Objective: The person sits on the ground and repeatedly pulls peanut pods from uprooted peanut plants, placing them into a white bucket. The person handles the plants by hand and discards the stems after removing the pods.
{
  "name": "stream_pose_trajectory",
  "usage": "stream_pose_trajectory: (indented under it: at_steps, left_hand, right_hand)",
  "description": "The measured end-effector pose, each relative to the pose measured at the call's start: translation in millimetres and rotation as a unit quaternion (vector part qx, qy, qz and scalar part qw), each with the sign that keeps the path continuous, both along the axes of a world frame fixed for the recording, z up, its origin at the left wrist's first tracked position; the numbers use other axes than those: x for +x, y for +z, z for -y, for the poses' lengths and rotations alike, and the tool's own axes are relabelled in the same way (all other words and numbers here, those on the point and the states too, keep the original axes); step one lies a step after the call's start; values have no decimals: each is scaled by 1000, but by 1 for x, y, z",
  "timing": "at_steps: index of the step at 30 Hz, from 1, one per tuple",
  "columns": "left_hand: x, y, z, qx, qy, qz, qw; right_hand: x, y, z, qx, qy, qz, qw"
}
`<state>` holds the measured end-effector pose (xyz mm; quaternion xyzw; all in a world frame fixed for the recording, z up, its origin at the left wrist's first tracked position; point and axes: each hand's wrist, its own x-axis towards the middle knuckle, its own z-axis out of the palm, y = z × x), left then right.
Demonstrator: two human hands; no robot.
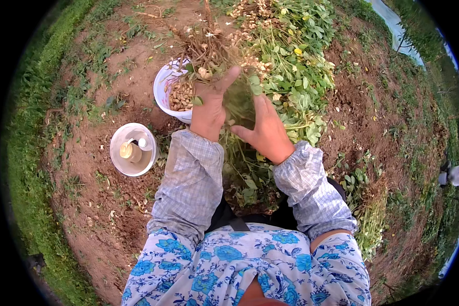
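A bunch of pulled peanut plants (214,49), with roots, a few pods and blurred green stems, stands between and above my hands. My left hand (210,105) is against its root end, thumb pointing up; its fingers are partly hidden, so its grip is unclear. My right hand (266,128) is beside the blurred stems, thumb and fingers spread, with nothing seen closed in it. Partly behind my left hand is a white plastic bucket (162,95) holding picked peanuts (181,96).
Leafy peanut plants with pods (302,76) lie heaped at the right front. A white plastic tub (114,162) with a yellow-lidded container (128,151) stands on bare soil (95,206) at left. More pulled plants (371,218) lie by my right side; grass (30,172) edges the left.
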<state>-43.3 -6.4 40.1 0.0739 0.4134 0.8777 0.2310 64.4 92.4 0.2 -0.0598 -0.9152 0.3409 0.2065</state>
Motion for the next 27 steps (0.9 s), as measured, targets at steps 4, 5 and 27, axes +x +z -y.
stream_pose_trajectory:
  at_steps: [4, 5, 27]
  left_hand:
    - [11, -23, -4, -41, -86, -61, 994]
    - [16, -16, 0, -11, -131, -65, 989]
    - [-28, -36, 37, -262, -121, -44, 956]
  right_hand:
    - [-8, -16, -2, -75, -69, 39, 994]
    - [-8, -23, -13, -139, -65, 5, 988]
    - [118, 85, -77, -588, -197, -231, 750]
